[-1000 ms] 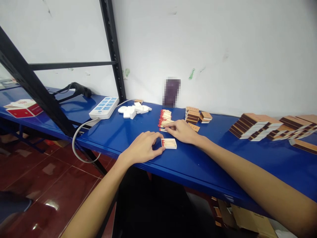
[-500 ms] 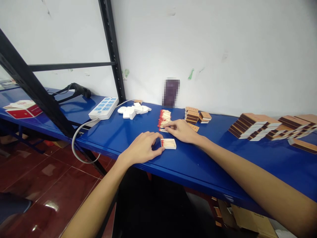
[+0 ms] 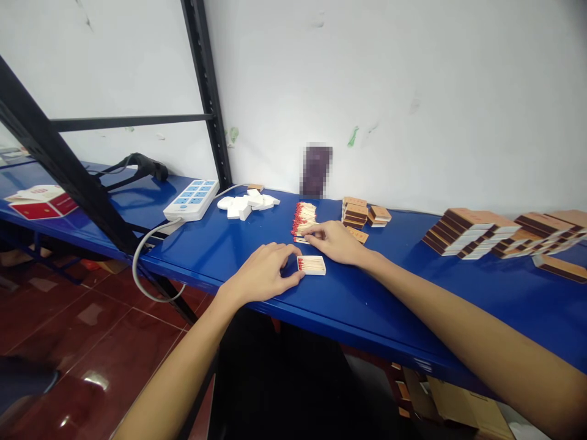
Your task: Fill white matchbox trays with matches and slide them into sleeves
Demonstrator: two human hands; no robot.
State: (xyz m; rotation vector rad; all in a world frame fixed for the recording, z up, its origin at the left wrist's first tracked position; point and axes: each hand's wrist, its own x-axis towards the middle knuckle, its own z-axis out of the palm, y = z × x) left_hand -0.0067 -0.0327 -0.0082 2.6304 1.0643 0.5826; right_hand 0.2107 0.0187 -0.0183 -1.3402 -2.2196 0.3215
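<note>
A small white tray [image 3: 312, 272] with red-tipped matches in it lies near the front edge of the blue table. My left hand [image 3: 266, 272] rests at the tray's left end, thumb and fingers curved around it. Behind the tray is a pile of loose red-headed matches [image 3: 304, 215]. My right hand [image 3: 334, 241] lies at the near right side of this pile, its fingertips pressed together on matches; how many they pinch is too small to tell. Matchbox sleeves [image 3: 355, 214] are stacked just behind my right hand.
White pieces [image 3: 245, 206] and a power strip [image 3: 192, 198] with a cable lie to the left, beside a black shelf post [image 3: 208, 91]. Stacked matchboxes [image 3: 477, 231] stand on the right. A red box [image 3: 43, 201] is at the far left.
</note>
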